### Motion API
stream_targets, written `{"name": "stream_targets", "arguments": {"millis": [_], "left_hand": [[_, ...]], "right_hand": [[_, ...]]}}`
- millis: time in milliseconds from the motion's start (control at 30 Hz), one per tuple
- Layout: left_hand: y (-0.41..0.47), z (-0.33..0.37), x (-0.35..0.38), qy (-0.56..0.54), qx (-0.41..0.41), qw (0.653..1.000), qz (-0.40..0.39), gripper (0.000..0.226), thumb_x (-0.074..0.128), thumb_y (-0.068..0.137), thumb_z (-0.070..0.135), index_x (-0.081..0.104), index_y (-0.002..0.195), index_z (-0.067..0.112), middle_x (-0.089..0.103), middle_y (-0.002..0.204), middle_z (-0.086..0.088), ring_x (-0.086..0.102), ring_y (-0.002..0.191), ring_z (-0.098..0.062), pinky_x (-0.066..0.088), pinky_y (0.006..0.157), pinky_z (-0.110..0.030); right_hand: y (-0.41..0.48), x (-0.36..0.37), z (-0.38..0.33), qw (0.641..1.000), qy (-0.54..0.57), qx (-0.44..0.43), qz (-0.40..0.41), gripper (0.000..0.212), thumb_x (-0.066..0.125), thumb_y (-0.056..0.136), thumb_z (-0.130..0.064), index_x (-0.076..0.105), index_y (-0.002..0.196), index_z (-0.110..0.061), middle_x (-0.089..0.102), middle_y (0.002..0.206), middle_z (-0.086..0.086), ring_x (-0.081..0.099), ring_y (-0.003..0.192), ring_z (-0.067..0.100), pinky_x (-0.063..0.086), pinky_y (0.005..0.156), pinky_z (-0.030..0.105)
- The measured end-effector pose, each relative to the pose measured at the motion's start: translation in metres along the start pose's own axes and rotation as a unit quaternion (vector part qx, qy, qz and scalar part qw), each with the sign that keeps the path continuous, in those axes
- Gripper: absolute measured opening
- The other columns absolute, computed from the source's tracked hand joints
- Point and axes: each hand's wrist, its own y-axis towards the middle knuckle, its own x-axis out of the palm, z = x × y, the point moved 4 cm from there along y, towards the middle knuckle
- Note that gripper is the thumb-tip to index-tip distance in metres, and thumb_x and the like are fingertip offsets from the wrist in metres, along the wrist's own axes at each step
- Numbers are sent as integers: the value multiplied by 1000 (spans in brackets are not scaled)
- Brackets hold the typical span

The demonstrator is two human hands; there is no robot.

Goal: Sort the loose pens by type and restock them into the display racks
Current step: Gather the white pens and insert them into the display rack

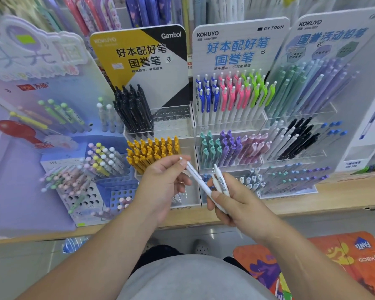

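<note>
Gambol rack point(173, 120): black pens point(134, 109) above, yellow pens point(152, 150) below | left fingers point(183, 163) pinch white pen point(196, 176) | right fingers point(217, 194) grip white pens point(222, 182)

Holding both bare arms point(108, 245) out over the edge of the counter point(333, 198). Pinching the top of one white pen point(195, 174) with the left grip point(162, 180), thumb and first finger curled. Squeezing a bunch of white pens point(222, 182) in the right grip point(232, 204), fingers wrapped round.
</note>
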Motion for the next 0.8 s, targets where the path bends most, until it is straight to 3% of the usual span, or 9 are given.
{"name": "stream_targets", "arguments": {"millis": [100,167,267,367,500,633,800], "left_hand": [[0,0,0,25,14,999,20,11,67,91,10,75,99,9,68,75,-6,60,64,-18,48,56,-28],[1,1,-2,28,21,999,35,11,67,92,6,74,99,8,69,72,-7,62,66,-19,52,59,-27],[3,7,-7,40,46,997,53,15,65,92,3,75,99,11,73,79,-9,67,71,-20,56,67,-28],[5,16,-15,130,111,982,79,18,70,90,6,77,100,20,75,87,-7,70,79,-20,60,75,-29],[8,9,-28,298,174,935,82,24,75,87,11,75,107,23,73,91,5,67,81,-5,55,74,-15],[11,-4,-33,404,241,879,74,27,78,83,10,76,108,20,70,92,11,65,81,1,54,75,-14],[18,-21,-37,443,232,864,60,25,79,83,12,77,106,19,71,94,11,62,85,7,49,78,-9]], "right_hand": [[4,-1,1,1000,-30,-2,7,14,44,104,-12,52,107,-23,64,86,5,39,58,24,33,52,30],[7,-3,1,998,-61,1,23,14,45,104,-14,53,107,-25,66,87,5,46,56,20,36,53,25],[13,-11,7,989,-76,41,120,14,45,104,-20,54,108,-29,69,85,3,54,58,13,37,49,18],[15,-21,14,978,-53,65,193,15,44,104,-22,55,108,-31,68,82,-2,54,58,14,36,47,17],[17,-25,14,976,-46,66,202,15,44,104,-23,56,107,-31,68,80,-5,53,58,15,36,53,23],[16,-22,11,980,-19,66,187,15,45,105,-21,58,110,-28,67,82,1,51,58,17,37,47,15],[14,-21,12,981,-9,72,181,16,45,104,-20,58,110,-27,66,80,0,49,57,17,36,45,15]]}}
